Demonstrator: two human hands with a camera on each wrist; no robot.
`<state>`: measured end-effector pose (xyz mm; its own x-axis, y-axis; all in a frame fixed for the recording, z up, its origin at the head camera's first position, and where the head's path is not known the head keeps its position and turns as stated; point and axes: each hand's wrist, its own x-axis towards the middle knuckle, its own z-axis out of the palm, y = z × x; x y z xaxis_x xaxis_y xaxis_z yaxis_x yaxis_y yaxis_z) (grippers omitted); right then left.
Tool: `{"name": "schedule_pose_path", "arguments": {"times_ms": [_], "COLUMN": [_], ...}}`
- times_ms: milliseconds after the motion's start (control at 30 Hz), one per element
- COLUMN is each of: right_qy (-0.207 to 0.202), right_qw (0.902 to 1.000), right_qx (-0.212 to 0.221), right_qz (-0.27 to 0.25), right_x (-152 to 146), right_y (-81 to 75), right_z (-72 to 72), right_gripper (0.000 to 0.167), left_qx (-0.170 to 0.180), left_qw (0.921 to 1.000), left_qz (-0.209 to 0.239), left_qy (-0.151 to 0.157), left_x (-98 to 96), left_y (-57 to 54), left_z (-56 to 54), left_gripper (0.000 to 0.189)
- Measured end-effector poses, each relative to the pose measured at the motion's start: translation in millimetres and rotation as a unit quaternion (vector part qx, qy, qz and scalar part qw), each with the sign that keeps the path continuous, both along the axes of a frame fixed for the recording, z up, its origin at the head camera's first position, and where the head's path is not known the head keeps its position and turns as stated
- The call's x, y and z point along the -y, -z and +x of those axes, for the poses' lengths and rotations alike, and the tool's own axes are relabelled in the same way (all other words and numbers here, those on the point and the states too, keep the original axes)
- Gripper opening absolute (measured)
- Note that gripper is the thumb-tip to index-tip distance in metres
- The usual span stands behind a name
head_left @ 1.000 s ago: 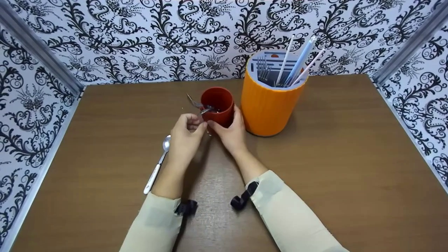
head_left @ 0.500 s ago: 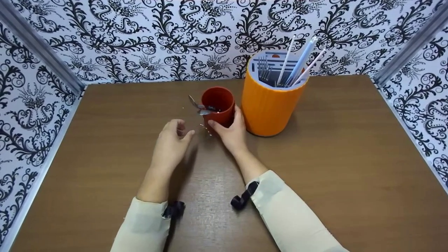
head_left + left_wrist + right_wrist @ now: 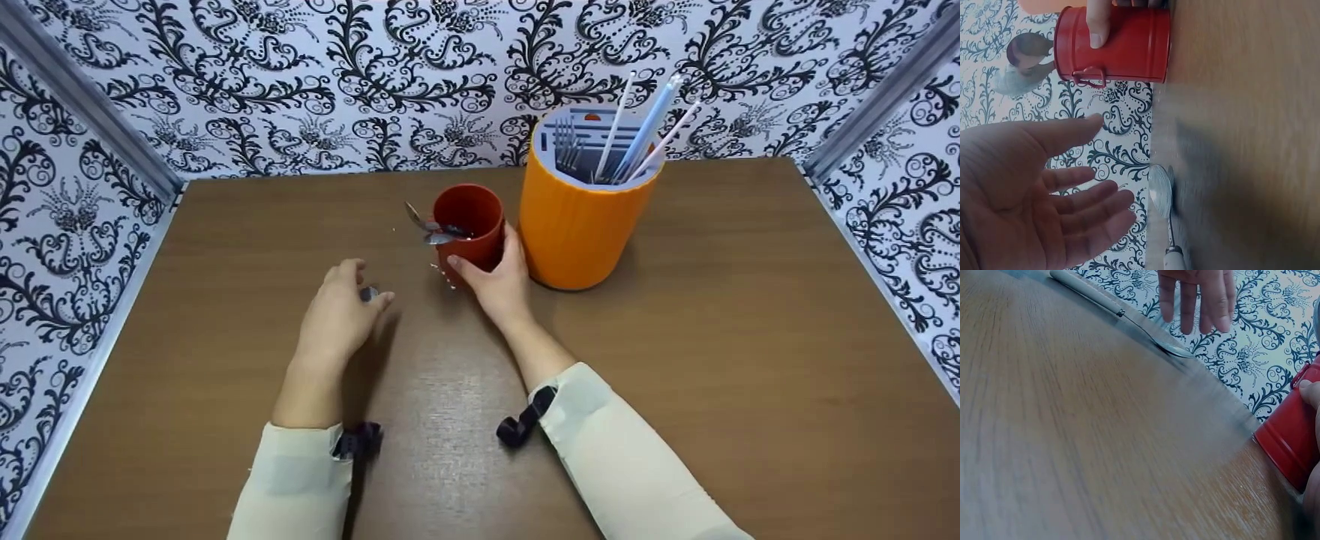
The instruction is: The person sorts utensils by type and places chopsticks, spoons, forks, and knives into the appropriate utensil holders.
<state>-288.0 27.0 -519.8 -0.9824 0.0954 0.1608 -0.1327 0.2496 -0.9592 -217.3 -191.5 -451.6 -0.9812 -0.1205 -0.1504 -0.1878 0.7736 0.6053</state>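
Observation:
My right hand (image 3: 495, 285) grips a red metal cup (image 3: 1134, 50) with its thumb on the near side. Two metal spoons (image 3: 1028, 50) stick out over the cup's rim on the left. My left hand (image 3: 334, 319) hovers to the left of the cup, fingers loosely spread and holding nothing. Below it a spoon with a white handle (image 3: 1086, 291) lies on the table. In the head view only the spoon's bowl (image 3: 368, 293) shows between thumb and fingers; the left hand hides the rest.
Right of the cup stands an orange cutlery holder (image 3: 581, 236) with a grey slotted top. It holds forks (image 3: 568, 146) and several thin white, blue and pink handles (image 3: 645, 127). Patterned panels (image 3: 420, 82) wall the wooden table (image 3: 712, 360) at the back and sides.
My left hand has left the cup's near side and moved left and toward me, over the lying spoon. The spoon bowl at the rim has settled. My right hand stays on the cup.

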Motion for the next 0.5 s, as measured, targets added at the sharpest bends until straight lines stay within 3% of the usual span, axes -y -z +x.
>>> {"name": "schedule_pose_path", "arguments": {"times_ms": [500], "right_qy": [0.000], "right_qw": [1.0000], "right_qx": [0.000], "right_qz": [-0.003], "right_x": [0.2], "right_y": [1.7], "right_z": [-1.2], "right_gripper": [0.093], "left_qx": [0.046], "left_qw": [0.9936], "left_qz": [-0.097], "left_qy": [0.035], "left_x": [6.5], "left_y": [5.5], "left_z": [4.4], "left_gripper": [0.066]}}
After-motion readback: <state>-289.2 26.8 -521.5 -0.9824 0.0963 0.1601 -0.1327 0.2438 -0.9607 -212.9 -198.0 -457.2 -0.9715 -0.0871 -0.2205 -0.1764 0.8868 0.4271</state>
